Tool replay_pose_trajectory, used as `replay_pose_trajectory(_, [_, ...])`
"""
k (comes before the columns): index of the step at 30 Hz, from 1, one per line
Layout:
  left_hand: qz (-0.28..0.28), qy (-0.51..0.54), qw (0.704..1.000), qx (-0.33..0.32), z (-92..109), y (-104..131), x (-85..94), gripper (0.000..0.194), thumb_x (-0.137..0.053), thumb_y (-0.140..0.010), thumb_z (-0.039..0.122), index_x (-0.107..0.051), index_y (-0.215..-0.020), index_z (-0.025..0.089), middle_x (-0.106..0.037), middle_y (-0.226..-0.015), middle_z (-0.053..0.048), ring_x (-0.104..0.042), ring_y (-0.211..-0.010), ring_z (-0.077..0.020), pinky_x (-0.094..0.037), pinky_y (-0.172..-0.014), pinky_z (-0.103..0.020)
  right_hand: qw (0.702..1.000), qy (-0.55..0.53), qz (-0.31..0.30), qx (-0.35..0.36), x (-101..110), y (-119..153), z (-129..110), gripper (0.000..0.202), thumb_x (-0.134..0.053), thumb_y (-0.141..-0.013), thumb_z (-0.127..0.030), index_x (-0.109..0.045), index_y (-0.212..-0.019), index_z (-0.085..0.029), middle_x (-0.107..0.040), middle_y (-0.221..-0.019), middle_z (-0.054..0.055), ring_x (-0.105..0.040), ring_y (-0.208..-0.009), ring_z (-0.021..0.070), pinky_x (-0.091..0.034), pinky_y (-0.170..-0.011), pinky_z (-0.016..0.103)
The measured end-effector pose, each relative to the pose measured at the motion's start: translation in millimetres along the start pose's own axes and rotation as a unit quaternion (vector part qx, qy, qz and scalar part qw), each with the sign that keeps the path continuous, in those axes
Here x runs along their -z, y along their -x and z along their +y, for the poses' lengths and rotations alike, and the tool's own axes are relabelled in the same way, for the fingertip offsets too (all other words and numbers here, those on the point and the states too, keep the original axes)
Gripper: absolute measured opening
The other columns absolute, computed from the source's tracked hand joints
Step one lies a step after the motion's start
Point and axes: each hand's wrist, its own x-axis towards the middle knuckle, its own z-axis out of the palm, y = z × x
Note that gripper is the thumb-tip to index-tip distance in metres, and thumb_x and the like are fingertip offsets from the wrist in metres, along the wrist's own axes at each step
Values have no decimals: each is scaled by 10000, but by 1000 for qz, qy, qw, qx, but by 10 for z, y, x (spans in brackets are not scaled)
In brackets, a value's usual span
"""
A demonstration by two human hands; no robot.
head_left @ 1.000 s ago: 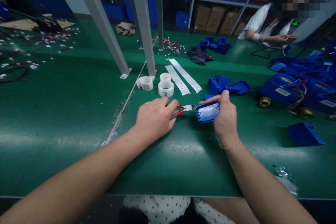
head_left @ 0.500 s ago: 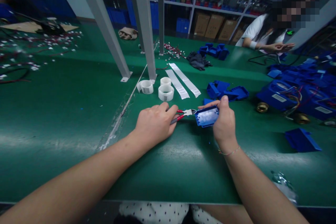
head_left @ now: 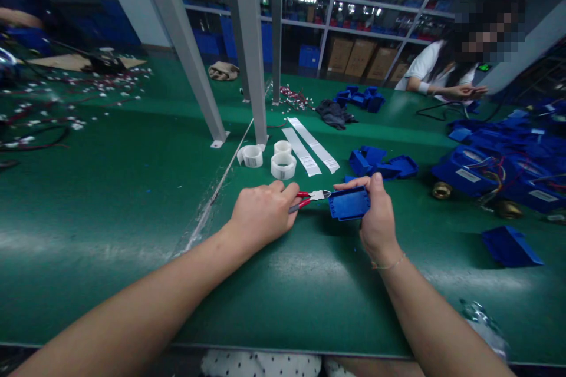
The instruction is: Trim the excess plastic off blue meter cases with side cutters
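My left hand is wrapped round the handles of red-and-grey side cutters. Their metal jaws touch, or lie very close to, the upper left corner of a blue plastic cover. My right hand grips that cover by its right side, thumb up and index finger along the back edge. The cover is a shallow rectangular shell, held above the green table with its hollow inside facing me. Behind it lie several similar blue plastic pieces.
Rolls of white labels and label strips lie beyond my hands, near grey metal posts. Blue meter bodies with brass fittings crowd the right, near a single blue cover. A co-worker sits across the table.
The whole view has shifted slightly, so things appear lower. The blue cover has tilted a little and its inside no longer shines with glare. Both hands keep their grips.
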Motion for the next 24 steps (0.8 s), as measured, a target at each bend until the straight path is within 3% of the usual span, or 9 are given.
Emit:
replay_pose_trajectory(3, [21, 1, 1000, 13, -57, -21, 11, 179, -540, -905, 380, -618, -999, 248, -633, -872, -18, -643, -723, -255, -228, -508, -321, 982, -107, -125, -91, 52, -42, -16, 654, -367, -955, -749, -589, -1242, -205, -607, -1327, 95, -622, -1152, 211, -542, -897, 333])
replay_pose_trajectory(6, [43, 8, 999, 3, -106, -31, 22, 186, -545, -907, 382, -623, -1010, 249, -623, -883, -9, -637, -757, -234, -308, -521, -334, 924, -154, -301, -181, 172, -75, -25, 842, -419, -878, -825, -453, -1440, -200, -525, -1421, 151, -622, -1182, 255, -530, -988, 404])
replay_pose_trajectory(9, [57, 15, 998, -12, -133, -26, 34, 196, -547, -915, 368, -625, -1056, 255, -614, -943, -9, -623, -851, -225, -407, -610, -351, 879, -158, -424, -148, 258, -83, -20, 941, -582, -793, -809, -366, -1504, -231, -556, -1353, 166, -641, -1120, 261, -562, -895, 389])
replay_pose_trajectory(11, [62, 44, 997, -4, -133, -25, 35, 261, -551, -920, 357, -605, -1150, 247, -613, -1059, -23, -603, -967, -235, -453, -738, -358, 904, -99, -410, -76, 253, -78, -15, 903, -777, -744, -632, -375, -1474, -284, -561, -1320, 113, -619, -1124, 221, -544, -910, 338])
replay_pose_trajectory(14, [34, 149, 987, 49, -87, -26, 19, 288, -534, -946, 388, -578, -1186, 236, -614, -1118, -31, -591, -1016, -230, -443, -804, -350, 953, 68, -286, 78, 178, -66, 12, 900, -921, -636, -359, -413, -1376, -305, -549, -1293, 52, -558, -1193, 190, -466, -1031, 320])
replay_pose_trajectory(16, [-17, 238, 968, 80, -28, -20, 1, 253, -521, -959, 422, -594, -1120, 241, -630, -1042, -19, -606, -946, -214, -425, -772, -333, 952, 144, -216, 163, 122, -62, 49, 887, -937, -601, -329, -435, -1331, -289, -554, -1263, 47, -555, -1181, 193, -455, -1035, 330])
replay_pose_trajectory(19, [-79, 340, 933, 91, 69, 4, -11, 242, -518, -957, 449, -607, -1026, 235, -634, -955, -10, -598, -863, -197, -402, -764, -321, 938, 180, -171, 243, 68, -66, 111, 787, -926, -608, -283, -491, -1264, -253, -559, -1214, 54, -573, -1104, 196, -474, -980, 343])
replay_pose_trajectory(24, [-105, 390, 911, 85, 153, 48, 21, 243, -513, -954, 457, -592, -946, 226, -622, -874, -5, -551, -804, -192, -335, -698, -311, 920, 192, -138, 313, 38, -75, 148, 661, -857, -704, -255, -475, -1242, -228, -545, -1209, 83, -547, -1149, 220, -444, -1022, 405])
